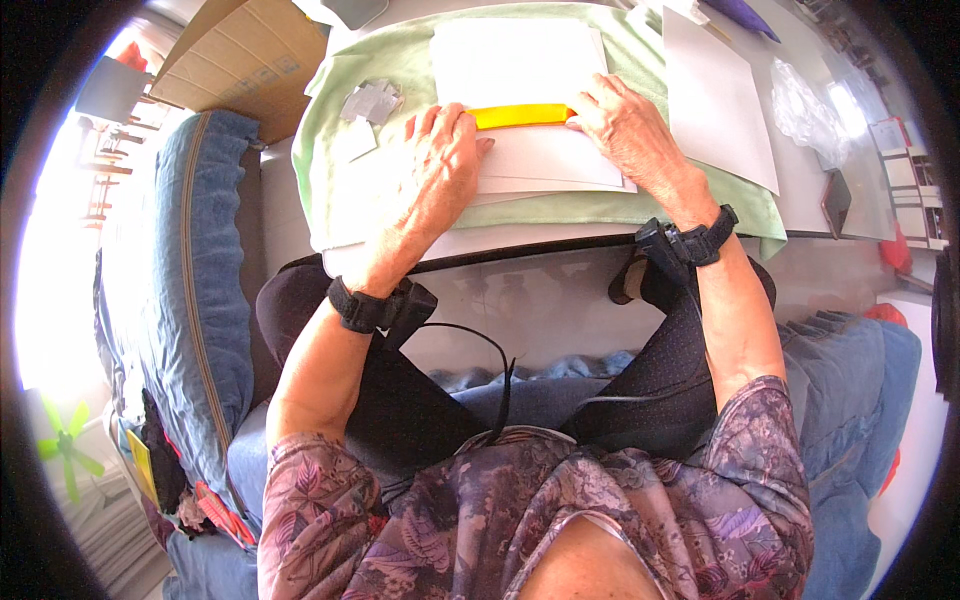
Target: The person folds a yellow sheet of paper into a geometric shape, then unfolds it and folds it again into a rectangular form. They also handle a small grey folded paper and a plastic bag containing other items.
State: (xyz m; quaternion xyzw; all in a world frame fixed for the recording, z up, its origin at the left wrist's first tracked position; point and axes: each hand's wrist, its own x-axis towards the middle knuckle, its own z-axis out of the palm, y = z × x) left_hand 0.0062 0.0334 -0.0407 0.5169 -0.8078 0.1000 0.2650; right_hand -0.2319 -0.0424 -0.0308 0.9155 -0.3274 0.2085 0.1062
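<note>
A flat yellow strip [521, 116] with an orange lower edge lies across white paper sheets [517, 60] on a green cloth [525, 216]. Whether it is folded paper or ribbon, I cannot tell. My left hand [442, 161] grips its left end, the fingertips covering that end. At the right end, my right hand [637, 131] pinches the strip between thumb and fingers. Left of my left hand sit several silvery grey cut pieces [373, 101] and a small white piece of paper [358, 141]. Each wrist wears a black strapped device.
To the right stands or leans a large white sheet [716, 105]. Beyond it are a clear plastic bag [810, 112] and a dark flat object [835, 202]. A cardboard box [240, 67] is at the upper left, above a blue-covered sofa arm [202, 262]. A black cable [504, 375] hangs near my lap.
</note>
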